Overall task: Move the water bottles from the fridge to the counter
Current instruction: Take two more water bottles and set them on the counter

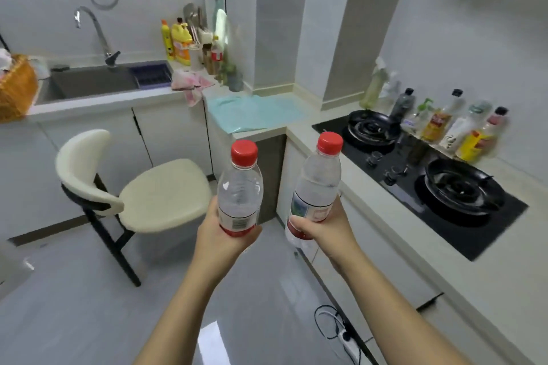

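I hold two clear water bottles with red caps out in front of me, above the floor. My left hand [221,235] grips the lower part of the left bottle [240,187], which stands upright. My right hand [323,228] grips the lower part of the right bottle [317,184], which leans slightly to the right. The pale counter [335,163] runs along the right side and turns the corner ahead. The fridge is out of view.
A black two-burner hob [421,184] is set in the right counter, with several sauce bottles [444,127] behind it. A teal cloth [255,112] lies on the corner counter. A sink [95,83] is at the left. A cream chair [139,192] stands on the floor.
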The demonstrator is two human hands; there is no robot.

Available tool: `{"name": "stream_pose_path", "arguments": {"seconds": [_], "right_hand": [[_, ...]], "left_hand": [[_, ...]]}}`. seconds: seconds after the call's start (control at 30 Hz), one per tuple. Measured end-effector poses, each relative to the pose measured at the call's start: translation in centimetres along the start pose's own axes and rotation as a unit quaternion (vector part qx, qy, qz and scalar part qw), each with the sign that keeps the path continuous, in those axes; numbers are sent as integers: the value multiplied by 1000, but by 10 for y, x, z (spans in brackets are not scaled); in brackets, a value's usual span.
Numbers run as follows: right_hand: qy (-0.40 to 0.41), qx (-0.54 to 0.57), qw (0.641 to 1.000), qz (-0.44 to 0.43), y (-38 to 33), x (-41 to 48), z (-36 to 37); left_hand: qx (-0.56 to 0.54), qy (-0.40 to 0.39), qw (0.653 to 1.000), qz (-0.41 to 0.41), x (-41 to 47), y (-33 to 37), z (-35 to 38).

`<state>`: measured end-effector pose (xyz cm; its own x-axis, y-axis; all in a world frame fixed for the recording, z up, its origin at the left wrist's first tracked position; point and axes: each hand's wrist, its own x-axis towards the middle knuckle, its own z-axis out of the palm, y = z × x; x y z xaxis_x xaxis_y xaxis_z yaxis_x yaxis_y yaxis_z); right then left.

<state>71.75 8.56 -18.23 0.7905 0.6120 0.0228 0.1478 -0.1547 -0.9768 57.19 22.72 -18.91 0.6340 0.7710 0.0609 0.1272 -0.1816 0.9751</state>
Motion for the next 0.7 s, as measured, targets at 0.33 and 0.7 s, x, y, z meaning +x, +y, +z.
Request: {"name": "stream_pose_path", "arguments": {"seconds": [0.33, 0.7], "right_hand": [[145, 6, 989, 14, 16, 10, -104], [225, 25, 974, 22, 67, -23, -279]], "left_hand": [[11, -127, 990, 55, 48, 27, 116], [-17, -189, 979, 71, -9, 62, 288]]}}
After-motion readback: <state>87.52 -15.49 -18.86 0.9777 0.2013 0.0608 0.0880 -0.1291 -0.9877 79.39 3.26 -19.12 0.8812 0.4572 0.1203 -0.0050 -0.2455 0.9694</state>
